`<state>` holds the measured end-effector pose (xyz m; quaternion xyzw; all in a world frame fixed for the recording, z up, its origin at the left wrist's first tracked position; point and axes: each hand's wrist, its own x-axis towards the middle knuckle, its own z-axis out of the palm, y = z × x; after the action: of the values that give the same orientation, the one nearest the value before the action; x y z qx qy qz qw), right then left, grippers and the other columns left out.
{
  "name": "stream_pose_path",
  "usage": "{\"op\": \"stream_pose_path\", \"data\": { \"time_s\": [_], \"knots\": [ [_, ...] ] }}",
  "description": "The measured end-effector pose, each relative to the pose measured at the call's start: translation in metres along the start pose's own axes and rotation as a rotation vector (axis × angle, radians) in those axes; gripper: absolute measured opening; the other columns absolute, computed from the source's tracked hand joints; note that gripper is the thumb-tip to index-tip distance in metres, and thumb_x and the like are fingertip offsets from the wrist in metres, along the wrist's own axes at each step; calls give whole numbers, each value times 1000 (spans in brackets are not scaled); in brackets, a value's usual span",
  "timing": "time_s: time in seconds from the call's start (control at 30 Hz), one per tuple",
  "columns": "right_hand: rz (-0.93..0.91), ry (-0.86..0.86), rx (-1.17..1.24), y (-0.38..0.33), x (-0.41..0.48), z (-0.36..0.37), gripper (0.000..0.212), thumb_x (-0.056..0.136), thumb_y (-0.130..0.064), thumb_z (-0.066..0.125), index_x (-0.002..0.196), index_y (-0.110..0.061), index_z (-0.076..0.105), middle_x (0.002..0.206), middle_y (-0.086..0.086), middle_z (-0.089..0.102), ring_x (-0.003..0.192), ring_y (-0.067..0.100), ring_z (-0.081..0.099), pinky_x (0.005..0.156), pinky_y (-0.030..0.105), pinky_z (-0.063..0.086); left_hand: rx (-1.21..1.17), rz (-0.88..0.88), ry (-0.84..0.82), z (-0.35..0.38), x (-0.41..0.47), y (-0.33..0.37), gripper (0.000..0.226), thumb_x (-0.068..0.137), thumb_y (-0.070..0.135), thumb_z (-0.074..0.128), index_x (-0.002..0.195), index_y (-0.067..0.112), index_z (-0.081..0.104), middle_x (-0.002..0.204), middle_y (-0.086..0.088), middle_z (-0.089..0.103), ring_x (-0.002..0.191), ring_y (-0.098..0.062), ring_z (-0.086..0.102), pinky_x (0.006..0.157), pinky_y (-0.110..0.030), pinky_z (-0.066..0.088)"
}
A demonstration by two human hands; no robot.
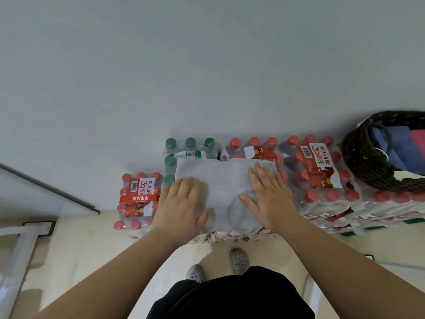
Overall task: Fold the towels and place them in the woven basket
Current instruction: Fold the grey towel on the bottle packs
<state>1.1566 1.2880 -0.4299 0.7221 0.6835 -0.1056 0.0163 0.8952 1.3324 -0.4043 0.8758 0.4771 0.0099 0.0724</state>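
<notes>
The towel [226,180] lies flat under both my palms, spread over bottle packs [322,199]. My left hand [181,203] and right hand [268,196] press it with straight fingers, gripping nothing. It looks soft, light and limp; I'd pinch the corners beyond my fingertips. The basket [358,162] sits well right of my right hand. The labels [320,164] read 农夫山泉 and 30周年.

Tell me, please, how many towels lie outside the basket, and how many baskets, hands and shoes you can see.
Towel: 1
Basket: 1
Hands: 2, left hand, right hand
Shoes: 2, left shoe, right shoe
Total: 6
</notes>
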Motion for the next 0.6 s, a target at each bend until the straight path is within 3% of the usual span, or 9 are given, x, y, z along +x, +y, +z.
{"op": "stream_pose_path", "data": {
  "time_s": [0.07,0.13,0.2,0.5,0.6],
  "knots": [
    [57,-54,1,1,18,-4,93,86,-76,-2,159,-19,-3,166,4,-12,152,24,-15,123,45,-8,29,9,-93,0,18,0,75,93,68,29,152,21,24,162,-7,20,150,-32,16,120,-56,16],
    [94,-103,10,4,30,-4,90,88,-75,3,159,-20,-8,166,4,-16,151,24,-20,122,45,-13,58,-6,-196,6,34,-3,82,94,71,16,158,21,2,166,-3,-9,152,-27,-13,121,-56,-3],
    [101,-99,-2,7,33,-1,87,90,-75,4,158,-22,-10,165,4,-19,151,25,-22,121,46,-15,64,-37,-256,11,43,-4,85,92,74,7,157,22,-12,163,-2,-23,149,-26,-24,120,-56,-7],
    [-5,-111,-39,13,10,-3,83,92,-72,4,157,-23,-13,164,2,-21,150,22,-22,121,48,-13,6,-120,-287,24,-2,11,85,87,79,-3,151,30,-27,156,2,-38,145,-23,-34,117,-59,-15],
    [-38,-112,-1,17,4,1,80,92,-68,1,157,-25,-11,163,-3,-21,151,20,-20,121,45,-14,-46,-140,-197,22,-9,9,76,93,74,3,158,34,-3,165,4,-13,153,-23,-10,120,-59,-2]
  ]
}}
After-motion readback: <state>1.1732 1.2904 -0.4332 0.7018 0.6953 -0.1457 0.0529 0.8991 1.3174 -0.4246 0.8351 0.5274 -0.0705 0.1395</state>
